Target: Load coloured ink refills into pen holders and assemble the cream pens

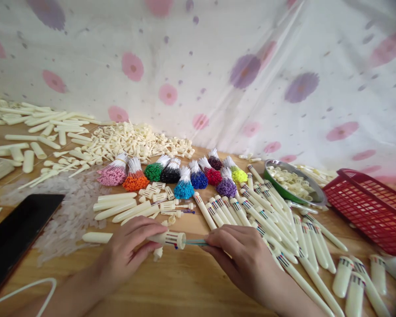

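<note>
My left hand (pixel 137 244) is closed round a cream multicolour pen barrel (pixel 169 239), held about level with its slotted end to the right. Red and blue slider tips show in the slots. My right hand (pixel 237 246) pinches a thin teal tool that looks like tweezers (pixel 196 242), its narrow tips at the open end of the barrel. The rest of the tool is hidden in my fingers. Just behind, cream slotted caps (pixel 168 205) and plain barrels (pixel 117 207) lie on the wooden table (pixel 171 290).
Bundles of coloured refill tips (pixel 184 185) stand in two rows. Finished-looking pens (pixel 270 215) spread at right, near a green-sided metal bowl (pixel 270 176) and red basket (pixel 366 207). At left lie a black phone (pixel 23 233), clear plastic bits (pixel 62 224) and heaped cream parts (pixel 132 138).
</note>
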`<action>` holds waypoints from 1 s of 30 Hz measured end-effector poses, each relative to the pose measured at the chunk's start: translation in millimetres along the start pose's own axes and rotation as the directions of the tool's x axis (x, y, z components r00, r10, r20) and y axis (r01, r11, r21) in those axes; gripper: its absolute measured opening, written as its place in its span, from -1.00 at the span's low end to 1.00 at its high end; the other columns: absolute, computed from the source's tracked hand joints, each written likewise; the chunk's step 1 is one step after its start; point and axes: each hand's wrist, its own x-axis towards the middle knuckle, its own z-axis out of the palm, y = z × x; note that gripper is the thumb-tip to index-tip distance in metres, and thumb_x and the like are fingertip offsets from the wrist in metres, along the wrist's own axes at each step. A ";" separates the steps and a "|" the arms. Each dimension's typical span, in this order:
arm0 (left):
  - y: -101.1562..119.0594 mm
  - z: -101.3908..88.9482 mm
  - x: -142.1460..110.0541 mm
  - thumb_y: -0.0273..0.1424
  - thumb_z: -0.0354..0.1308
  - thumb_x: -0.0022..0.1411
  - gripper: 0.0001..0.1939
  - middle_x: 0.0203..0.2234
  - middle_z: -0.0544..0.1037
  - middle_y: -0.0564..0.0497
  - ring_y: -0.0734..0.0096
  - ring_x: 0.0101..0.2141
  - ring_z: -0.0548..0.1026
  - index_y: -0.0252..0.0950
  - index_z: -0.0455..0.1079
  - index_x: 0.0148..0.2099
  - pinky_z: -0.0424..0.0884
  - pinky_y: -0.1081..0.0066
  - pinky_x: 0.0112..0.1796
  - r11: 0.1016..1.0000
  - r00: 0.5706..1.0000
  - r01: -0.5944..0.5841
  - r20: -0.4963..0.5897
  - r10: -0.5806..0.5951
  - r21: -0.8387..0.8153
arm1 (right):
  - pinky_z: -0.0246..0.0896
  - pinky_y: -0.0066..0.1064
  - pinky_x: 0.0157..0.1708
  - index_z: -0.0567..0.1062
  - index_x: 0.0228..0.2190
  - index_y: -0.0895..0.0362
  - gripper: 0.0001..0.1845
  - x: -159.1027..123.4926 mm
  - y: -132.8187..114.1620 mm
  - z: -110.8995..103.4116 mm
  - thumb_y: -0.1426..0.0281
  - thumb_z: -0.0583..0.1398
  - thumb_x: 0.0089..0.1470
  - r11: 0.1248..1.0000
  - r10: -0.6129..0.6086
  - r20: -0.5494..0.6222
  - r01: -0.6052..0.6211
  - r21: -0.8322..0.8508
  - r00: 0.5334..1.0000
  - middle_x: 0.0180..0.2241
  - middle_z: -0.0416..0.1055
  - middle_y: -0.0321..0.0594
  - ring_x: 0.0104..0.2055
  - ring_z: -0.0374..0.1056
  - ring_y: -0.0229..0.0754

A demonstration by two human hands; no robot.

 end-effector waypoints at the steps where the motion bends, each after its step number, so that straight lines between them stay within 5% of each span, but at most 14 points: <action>1: 0.2 -0.1 0.4 -0.43 0.06 0.22 -0.78 -0.30 0.56 -0.02 0.36 -0.27 0.52 -0.17 0.38 -0.08 0.47 0.42 -0.25 1.000 1.000 0.005 0.006 -0.005 -0.004 | -0.01 -0.49 -0.55 0.36 -0.46 0.15 -0.79 0.1 -1.2 0.8 0.48 0.02 0.18 1.000 -0.003 -0.006 0.003 -0.014 1.000 -0.60 0.31 -0.30 -0.58 0.18 -0.33; 13: 1.9 1.0 2.1 -0.50 0.03 0.22 -0.78 -0.31 0.54 -0.02 0.39 -0.27 0.51 -0.20 0.37 -0.09 0.46 0.44 -0.25 0.998 0.999 -0.026 0.034 0.028 -0.051 | -0.03 -0.48 -0.55 0.34 -0.49 0.16 -0.78 -0.6 -12.3 5.8 0.49 0.02 0.17 1.000 -0.001 -0.002 0.001 0.013 1.000 -0.62 0.30 -0.31 -0.60 0.16 -0.32; 17: 2.2 -0.7 4.3 -0.52 0.06 0.21 -0.79 -0.35 0.51 -0.01 0.40 -0.29 0.50 -0.22 0.35 -0.10 0.46 0.46 -0.29 0.999 1.000 -0.014 0.014 0.015 -0.037 | 0.00 -0.50 -0.55 0.35 -0.47 0.15 -0.84 1.1 -6.6 3.8 0.47 0.06 0.14 0.990 0.109 0.013 -0.110 0.086 0.994 -0.61 0.32 -0.32 -0.59 0.21 -0.33; 21: 0.4 -3.2 5.4 -0.57 0.08 0.17 -0.78 -0.37 0.46 0.01 0.40 -0.29 0.46 -0.23 0.33 -0.13 0.44 0.44 -0.30 0.999 0.994 0.034 -0.101 -0.033 0.011 | 0.10 -0.52 -0.51 0.36 -0.43 0.14 -0.96 3.2 8.5 13.3 0.47 0.15 0.06 0.941 0.314 0.124 -0.326 0.093 0.941 -0.51 0.38 -0.30 -0.51 0.28 -0.30; 26: -0.5 -4.4 7.8 -0.60 0.10 0.14 -0.81 -0.39 0.42 0.03 0.43 -0.33 0.43 -0.26 0.32 -0.19 0.41 0.47 -0.31 0.999 0.986 0.047 -0.164 -0.042 0.025 | 0.23 -0.36 -0.29 0.35 -0.46 0.14 -0.83 6.5 18.4 37.8 0.50 0.28 -0.09 0.967 0.231 0.275 -0.251 0.038 0.933 -0.34 0.38 -0.19 -0.24 0.29 -0.12; 30: 1.9 -1.6 8.7 -0.58 0.08 0.15 -0.82 -0.39 0.44 0.05 0.42 -0.32 0.44 -0.24 0.33 -0.20 0.41 0.47 -0.30 0.997 0.990 0.081 -0.120 -0.080 0.003 | 0.23 -0.30 -0.23 0.23 -0.33 0.09 -0.69 7.3 8.3 36.7 0.49 0.26 -0.07 0.946 0.210 0.032 -0.211 0.246 0.977 -0.26 0.34 -0.18 -0.19 0.27 -0.12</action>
